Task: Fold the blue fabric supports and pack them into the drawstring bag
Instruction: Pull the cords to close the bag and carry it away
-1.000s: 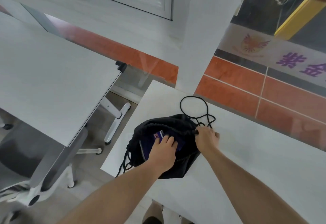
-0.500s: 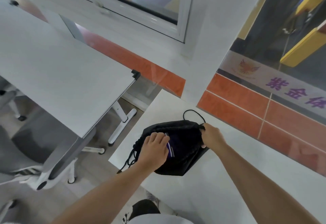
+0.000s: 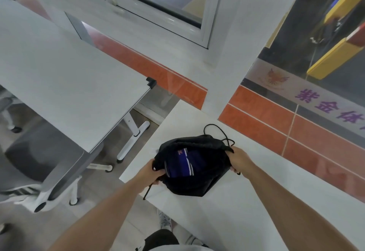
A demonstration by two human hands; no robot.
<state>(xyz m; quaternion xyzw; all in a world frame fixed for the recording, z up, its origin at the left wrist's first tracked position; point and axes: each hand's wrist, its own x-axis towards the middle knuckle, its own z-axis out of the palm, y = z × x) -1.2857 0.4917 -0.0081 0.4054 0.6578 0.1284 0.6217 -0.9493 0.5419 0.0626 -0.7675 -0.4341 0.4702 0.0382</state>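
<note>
We find the left hand (image 3: 151,173) pinching the left rim of the drawstring bag (image 3: 194,184), the right hand (image 3: 238,162) gripping the right rim; together they hold the mouth spread. The blue fabric supports (image 3: 182,165) lie folded inside, visible through the opening. The bag rests on the white table (image 3: 246,217) near its corner. We judge packing done; closing remains, calling for both cords (image 3: 213,125) drawn taut.
</note>
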